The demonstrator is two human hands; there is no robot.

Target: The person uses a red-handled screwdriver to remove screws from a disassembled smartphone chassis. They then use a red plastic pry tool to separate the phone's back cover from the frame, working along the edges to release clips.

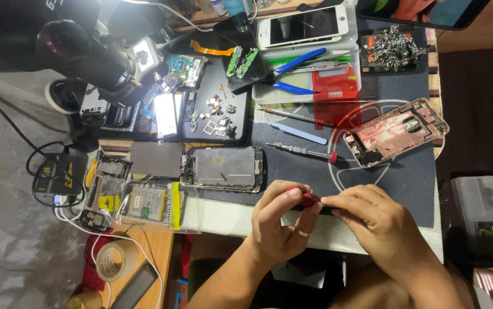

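My left hand [281, 220] and my right hand [372, 220] meet at the near edge of the dark work mat [395, 177]. Both pinch a small red-handled tool [308, 199] between their fingertips; only its red end shows. A ring sits on a left finger. Just beyond the hands lie a phone screen assembly with a metal back plate [226, 167] and a red-tipped screwdriver [301, 150]. An opened pink phone housing [395, 133] rests at the far right of the mat.
A microscope [95, 60] stands at the far left over several small parts. A clear plastic box [315, 68] with blue pliers and a white phone sits at the back. Tweezers [298, 133], tape roll [112, 260], cables and bagged parts lie left.
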